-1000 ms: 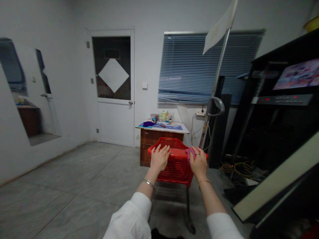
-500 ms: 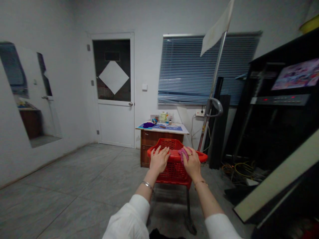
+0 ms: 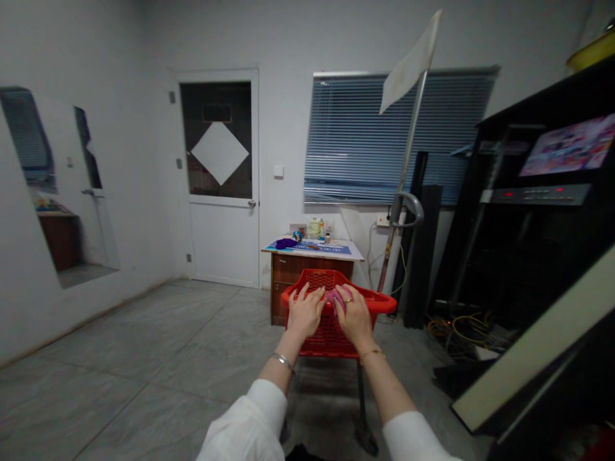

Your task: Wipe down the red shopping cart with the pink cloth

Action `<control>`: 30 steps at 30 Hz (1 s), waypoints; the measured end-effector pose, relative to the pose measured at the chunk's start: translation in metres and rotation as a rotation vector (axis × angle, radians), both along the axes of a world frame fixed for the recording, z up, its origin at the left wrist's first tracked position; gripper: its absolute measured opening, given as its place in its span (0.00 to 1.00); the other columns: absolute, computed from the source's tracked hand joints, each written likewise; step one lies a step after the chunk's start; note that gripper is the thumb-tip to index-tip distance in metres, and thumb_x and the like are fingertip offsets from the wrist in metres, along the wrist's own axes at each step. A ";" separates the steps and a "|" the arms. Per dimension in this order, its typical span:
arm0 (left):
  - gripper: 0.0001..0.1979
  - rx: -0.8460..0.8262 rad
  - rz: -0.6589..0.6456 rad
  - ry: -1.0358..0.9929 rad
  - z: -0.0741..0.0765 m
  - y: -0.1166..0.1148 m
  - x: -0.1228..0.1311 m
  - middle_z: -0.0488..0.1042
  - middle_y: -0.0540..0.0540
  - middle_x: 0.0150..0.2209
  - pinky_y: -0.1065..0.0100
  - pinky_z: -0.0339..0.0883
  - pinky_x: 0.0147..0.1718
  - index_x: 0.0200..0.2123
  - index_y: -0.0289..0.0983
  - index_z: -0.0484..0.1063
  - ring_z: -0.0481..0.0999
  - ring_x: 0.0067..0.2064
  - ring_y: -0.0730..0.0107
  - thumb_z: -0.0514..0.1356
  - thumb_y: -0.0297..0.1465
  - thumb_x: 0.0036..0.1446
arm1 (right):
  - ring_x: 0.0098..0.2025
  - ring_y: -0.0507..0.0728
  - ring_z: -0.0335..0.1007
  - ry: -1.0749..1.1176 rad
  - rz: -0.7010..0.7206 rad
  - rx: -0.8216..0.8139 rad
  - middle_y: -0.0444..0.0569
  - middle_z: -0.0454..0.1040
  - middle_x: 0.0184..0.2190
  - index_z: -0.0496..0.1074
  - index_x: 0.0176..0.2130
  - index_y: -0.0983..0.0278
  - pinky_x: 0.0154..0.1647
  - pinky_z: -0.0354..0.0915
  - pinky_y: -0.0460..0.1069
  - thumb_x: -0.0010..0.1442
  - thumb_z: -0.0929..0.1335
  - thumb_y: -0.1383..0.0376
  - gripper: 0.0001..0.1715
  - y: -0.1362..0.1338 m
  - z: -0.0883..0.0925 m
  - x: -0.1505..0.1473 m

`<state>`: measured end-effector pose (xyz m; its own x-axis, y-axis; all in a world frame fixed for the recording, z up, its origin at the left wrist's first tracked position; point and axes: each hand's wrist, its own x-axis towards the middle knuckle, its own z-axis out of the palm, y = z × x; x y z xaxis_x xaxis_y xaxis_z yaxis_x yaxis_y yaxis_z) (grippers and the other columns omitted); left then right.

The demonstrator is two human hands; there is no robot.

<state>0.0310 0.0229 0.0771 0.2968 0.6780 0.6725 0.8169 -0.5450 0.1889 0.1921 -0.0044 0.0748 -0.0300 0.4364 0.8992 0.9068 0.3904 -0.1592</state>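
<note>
In front of me stands a red plastic shopping cart (image 3: 330, 342) on dark metal legs, its handle facing me. My left hand (image 3: 305, 312) grips the left half of the handle, fingers bent over the top. A pink cloth (image 3: 338, 294) is bunched under my right hand (image 3: 356, 318), which presses it around the middle of the handle, close beside the left fingertips. Part of the cloth is hidden by the fingers.
Just beyond the cart is a brown wooden desk (image 3: 307, 264) holding a purple cloth (image 3: 286, 243) and small bottles. To the right are a leaning pole with a flag (image 3: 408, 64), a dark rack (image 3: 509, 250), floor cables (image 3: 464, 326) and a slanting pale board (image 3: 528, 352).
My right hand has slid left along the handle with the pink cloth, coming close to my left hand. The left hand stays on the handle in nearly the same place.
</note>
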 end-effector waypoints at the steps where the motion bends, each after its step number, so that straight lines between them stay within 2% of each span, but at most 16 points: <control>1: 0.21 -0.001 -0.002 0.002 0.000 0.000 0.000 0.72 0.53 0.59 0.46 0.48 0.62 0.62 0.54 0.63 0.57 0.67 0.61 0.45 0.40 0.69 | 0.55 0.60 0.64 0.046 -0.020 0.013 0.57 0.69 0.53 0.70 0.56 0.64 0.58 0.62 0.57 0.67 0.60 0.58 0.23 0.001 -0.002 0.011; 5: 0.20 -0.002 -0.002 -0.012 0.000 0.000 0.002 0.72 0.53 0.58 0.46 0.48 0.62 0.61 0.54 0.63 0.57 0.68 0.61 0.45 0.40 0.69 | 0.53 0.61 0.66 0.222 -0.174 0.043 0.58 0.70 0.51 0.72 0.53 0.64 0.55 0.64 0.59 0.67 0.59 0.56 0.24 0.002 -0.009 0.060; 7: 0.20 -0.004 -0.005 -0.015 0.000 -0.001 0.003 0.73 0.53 0.58 0.47 0.48 0.62 0.60 0.53 0.64 0.56 0.68 0.61 0.45 0.39 0.69 | 0.52 0.62 0.65 0.246 -0.241 0.040 0.59 0.70 0.51 0.73 0.52 0.64 0.54 0.63 0.60 0.66 0.59 0.56 0.24 0.002 -0.011 0.066; 10: 0.20 -0.004 -0.009 -0.003 0.001 -0.003 0.004 0.73 0.53 0.58 0.47 0.49 0.62 0.60 0.53 0.65 0.55 0.68 0.61 0.45 0.39 0.69 | 0.53 0.62 0.65 0.207 -0.250 0.066 0.60 0.70 0.51 0.73 0.52 0.65 0.55 0.63 0.60 0.67 0.59 0.58 0.23 0.001 -0.009 0.041; 14: 0.20 0.014 0.002 0.014 0.001 -0.002 0.000 0.73 0.52 0.58 0.46 0.49 0.62 0.60 0.53 0.65 0.56 0.68 0.61 0.46 0.39 0.69 | 0.56 0.60 0.63 -0.004 -0.051 0.034 0.57 0.70 0.53 0.70 0.55 0.63 0.58 0.62 0.58 0.67 0.59 0.60 0.21 -0.002 -0.004 -0.008; 16: 0.20 0.019 0.003 0.020 0.001 -0.001 -0.003 0.73 0.52 0.58 0.47 0.49 0.62 0.60 0.53 0.65 0.56 0.68 0.61 0.46 0.39 0.69 | 0.57 0.60 0.63 -0.041 0.003 0.017 0.56 0.69 0.54 0.68 0.57 0.62 0.58 0.62 0.59 0.67 0.59 0.60 0.22 -0.004 -0.003 -0.010; 18: 0.20 0.013 -0.005 0.025 0.001 0.001 -0.006 0.73 0.52 0.58 0.48 0.49 0.62 0.60 0.54 0.65 0.56 0.68 0.62 0.46 0.39 0.69 | 0.56 0.60 0.64 0.006 -0.009 0.033 0.57 0.69 0.54 0.68 0.57 0.62 0.58 0.63 0.59 0.67 0.59 0.59 0.22 -0.005 -0.005 0.008; 22: 0.19 -0.009 -0.008 0.009 0.002 0.002 -0.009 0.73 0.54 0.57 0.49 0.49 0.62 0.59 0.54 0.66 0.55 0.68 0.63 0.45 0.39 0.69 | 0.53 0.61 0.66 0.181 -0.182 0.057 0.57 0.69 0.51 0.71 0.54 0.63 0.56 0.64 0.60 0.66 0.59 0.57 0.23 -0.006 -0.013 0.067; 24: 0.19 -0.019 -0.012 -0.002 0.002 0.002 -0.009 0.73 0.54 0.57 0.48 0.49 0.62 0.58 0.54 0.67 0.55 0.68 0.63 0.45 0.39 0.69 | 0.53 0.62 0.66 0.207 -0.235 0.041 0.57 0.69 0.52 0.72 0.53 0.63 0.55 0.64 0.60 0.66 0.59 0.56 0.23 -0.006 -0.015 0.079; 27: 0.19 -0.029 -0.018 -0.019 0.002 0.002 -0.008 0.73 0.54 0.57 0.47 0.48 0.62 0.58 0.54 0.67 0.54 0.69 0.63 0.46 0.39 0.69 | 0.53 0.61 0.65 0.183 -0.222 0.045 0.58 0.70 0.52 0.72 0.52 0.64 0.55 0.64 0.59 0.67 0.59 0.57 0.23 -0.007 -0.012 0.059; 30: 0.19 -0.023 -0.022 -0.014 0.002 0.001 -0.009 0.73 0.54 0.58 0.47 0.48 0.63 0.59 0.54 0.66 0.54 0.69 0.63 0.46 0.39 0.69 | 0.55 0.60 0.64 0.071 -0.094 0.043 0.56 0.70 0.52 0.70 0.54 0.63 0.58 0.63 0.57 0.68 0.59 0.59 0.22 -0.008 -0.004 0.016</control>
